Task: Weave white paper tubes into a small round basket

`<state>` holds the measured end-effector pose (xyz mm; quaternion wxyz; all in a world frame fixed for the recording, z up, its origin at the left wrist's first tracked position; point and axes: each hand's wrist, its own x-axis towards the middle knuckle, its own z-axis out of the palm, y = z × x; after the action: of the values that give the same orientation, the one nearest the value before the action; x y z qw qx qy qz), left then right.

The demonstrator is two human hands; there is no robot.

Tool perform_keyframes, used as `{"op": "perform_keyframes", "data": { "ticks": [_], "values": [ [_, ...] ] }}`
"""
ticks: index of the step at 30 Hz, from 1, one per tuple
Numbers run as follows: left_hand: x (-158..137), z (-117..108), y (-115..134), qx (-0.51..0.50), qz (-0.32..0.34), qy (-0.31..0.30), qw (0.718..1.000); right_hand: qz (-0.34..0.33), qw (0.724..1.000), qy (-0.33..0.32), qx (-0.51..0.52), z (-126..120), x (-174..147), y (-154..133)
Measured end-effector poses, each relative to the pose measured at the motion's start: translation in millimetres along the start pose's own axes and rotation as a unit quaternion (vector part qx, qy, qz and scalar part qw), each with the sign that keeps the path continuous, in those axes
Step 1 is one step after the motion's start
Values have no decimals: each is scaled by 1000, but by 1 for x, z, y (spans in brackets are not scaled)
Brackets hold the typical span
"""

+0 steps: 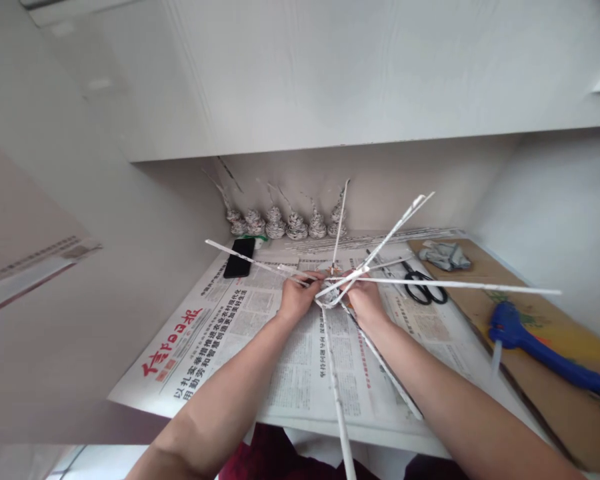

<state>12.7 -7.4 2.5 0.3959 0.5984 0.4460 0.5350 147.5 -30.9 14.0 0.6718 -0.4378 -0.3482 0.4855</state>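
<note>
Left hand (pixel 300 295) pinched the weave (pixel 332 293) on its left, right hand (pixel 364 298) gripped its right side. Weave was over newspaper (pixel 293 367), paper sticks (pixel 336 387) fanned out. Scissors (pixel 420 291) lay just right, phone (pixel 237 268) farther left. Glue gun (pixel 543 350) was on cardboard (pixel 473 293). Woven gourds (pixel 297 228) lined the back.

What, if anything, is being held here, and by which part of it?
Crossed paper sticks: the left grip and right grip hold them near the middle, where they meet; exact finger contacts are unclear.
</note>
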Motion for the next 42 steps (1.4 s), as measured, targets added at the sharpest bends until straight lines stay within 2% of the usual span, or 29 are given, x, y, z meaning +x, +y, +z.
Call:
{"op": "perform_keyframes", "data": {
  "ticks": [6,10,13,16,19,23,26,29,32,36,40,42],
  "values": [
    [-1,1,2,-29,-15,-8,999,31,998,50,14,2,0,4],
    [-2,1,1,-32,-29,-7,999,52,994,73,55,0,2,-4],
    [0,1,-3,-34,-41,7,999,-5,994,87,68,-5,6,-14],
    [2,1,-6,-52,-53,25,997,-89,993,66,31,-8,6,-21],
    [3,0,-5,-53,-48,27,997,-145,988,29,-54,-9,1,-20],
    [4,-1,-3,-40,-39,50,997,-175,964,-11,-201,-10,-4,-11],
    [5,-2,-3,-51,-43,62,996,-155,962,-13,-224,-11,-2,-5],
    [7,-2,-2,-64,-46,64,995,-76,983,-34,-165,-12,4,-1],
    [8,-4,0,-52,-50,58,996,-19,991,-64,-118,-12,8,0],
    [7,-4,-2,-53,-44,26,997,0,988,-61,-138,-11,6,-4],
    [6,-1,-11,-81,-30,7,996,-23,982,-23,-185,-9,2,-9],
    [6,0,-13,-82,-30,3,996,-30,984,-14,-177,-9,1,-12]
  ]
}}
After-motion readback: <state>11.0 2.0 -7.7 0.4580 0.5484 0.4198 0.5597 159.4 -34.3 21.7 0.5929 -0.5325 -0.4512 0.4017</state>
